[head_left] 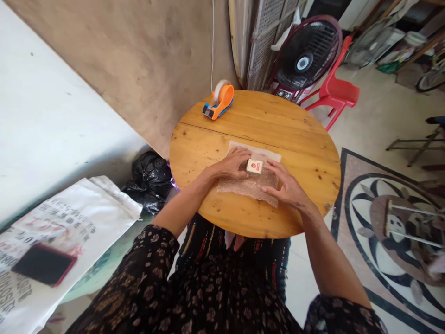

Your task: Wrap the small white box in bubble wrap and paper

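Observation:
A small cream box (255, 166) with a red print on top lies on a sheet of bubble wrap (259, 189), spread over the round wooden table. My left hand (233, 163) rests on the wrap just left of the box, fingers apart and curved towards it. On the other side my right hand (285, 185) is spread over the right part of the wrap, its fingertips close to the box. Whether any fingertip touches the box I cannot tell. Neither hand grips anything.
An orange and blue tape dispenser (219, 103) stands at the back left of the wooden table (295, 123). Behind the table are a fan (302, 55) and a red chair (339, 93). To the left lie a black bag (151, 178), a white sack (100, 204) and a phone (43, 264).

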Demonstrator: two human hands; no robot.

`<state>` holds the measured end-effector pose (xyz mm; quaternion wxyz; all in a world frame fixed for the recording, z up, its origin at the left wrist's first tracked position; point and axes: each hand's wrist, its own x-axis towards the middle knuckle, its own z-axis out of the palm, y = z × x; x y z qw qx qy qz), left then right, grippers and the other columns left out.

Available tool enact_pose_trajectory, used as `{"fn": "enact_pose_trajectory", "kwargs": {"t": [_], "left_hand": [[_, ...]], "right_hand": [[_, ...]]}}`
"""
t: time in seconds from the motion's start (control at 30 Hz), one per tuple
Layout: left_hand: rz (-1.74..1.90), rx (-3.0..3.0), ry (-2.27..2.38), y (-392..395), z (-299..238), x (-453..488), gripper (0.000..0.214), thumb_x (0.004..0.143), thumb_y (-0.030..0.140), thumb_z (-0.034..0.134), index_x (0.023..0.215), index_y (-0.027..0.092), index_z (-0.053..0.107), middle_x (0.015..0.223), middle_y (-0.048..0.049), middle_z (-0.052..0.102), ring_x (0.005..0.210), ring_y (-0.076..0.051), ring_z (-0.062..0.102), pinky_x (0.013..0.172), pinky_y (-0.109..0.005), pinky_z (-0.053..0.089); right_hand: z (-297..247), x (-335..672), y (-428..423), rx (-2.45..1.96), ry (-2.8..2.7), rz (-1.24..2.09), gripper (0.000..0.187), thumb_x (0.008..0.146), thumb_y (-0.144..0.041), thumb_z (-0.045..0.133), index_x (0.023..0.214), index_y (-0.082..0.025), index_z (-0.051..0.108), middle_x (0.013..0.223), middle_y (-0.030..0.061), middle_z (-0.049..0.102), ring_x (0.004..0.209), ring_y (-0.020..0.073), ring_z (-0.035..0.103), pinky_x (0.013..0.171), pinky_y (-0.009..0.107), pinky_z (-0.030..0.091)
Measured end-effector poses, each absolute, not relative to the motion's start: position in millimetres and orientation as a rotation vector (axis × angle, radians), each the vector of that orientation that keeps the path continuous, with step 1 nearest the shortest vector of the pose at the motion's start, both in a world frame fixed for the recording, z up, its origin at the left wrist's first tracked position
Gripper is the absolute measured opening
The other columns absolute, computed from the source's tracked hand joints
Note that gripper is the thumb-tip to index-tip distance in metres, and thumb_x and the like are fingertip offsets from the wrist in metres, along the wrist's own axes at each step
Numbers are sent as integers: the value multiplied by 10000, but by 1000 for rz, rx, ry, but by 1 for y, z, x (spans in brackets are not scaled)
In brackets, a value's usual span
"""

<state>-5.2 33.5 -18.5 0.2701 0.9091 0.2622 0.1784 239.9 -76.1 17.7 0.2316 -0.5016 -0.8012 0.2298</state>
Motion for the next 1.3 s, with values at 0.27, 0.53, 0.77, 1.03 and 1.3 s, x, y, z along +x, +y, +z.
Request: {"fn": "enact_pose_trajectory", "kwargs": {"t": [0.27,0.53,0.77,1.03,1.3], "left_hand": [[501,2457,663,33,-15,-5,601,756,407,658,1310,196,561,1351,-137,591,1320,-331,475,1176,-508,272],[530,2435,632,32,-14,-6,573,766,422,629,1282,181,567,1373,-141,570,1356,-342,432,1190,-510,233],[531,2420,677,29,-7,-5,535,723,414,656,1211,203,596,1318,-116,588,1301,-332,449,1165,-494,281],[528,2244,630,36,-3,-14,626,749,384,596,1352,222,549,1392,-105,547,1324,-326,459,1161,-480,333],[664,1855,673,30,14,-34,532,959,586,428,1277,219,645,1441,-75,578,1408,-279,459,1212,-428,300]], "right_hand": [[12,229,-107,-1321,-2335,490,858,767,-577,762,1482,-267,403,1649,147,239,1507,354,284,1188,598,332],[5,210,-125,-1425,-2280,140,174,921,-237,549,1027,-202,682,1448,154,559,1246,322,606,998,512,539],[20,203,-102,-1432,-2002,303,187,946,-311,514,899,-240,679,1310,107,665,1207,253,637,1059,475,512],[26,207,-77,-1420,-1863,478,179,905,-365,566,854,-234,678,1207,96,706,1105,251,674,995,430,518],[18,207,-55,-1497,-1586,697,232,833,-422,615,757,-207,658,1033,83,761,923,234,715,844,372,543]]}}
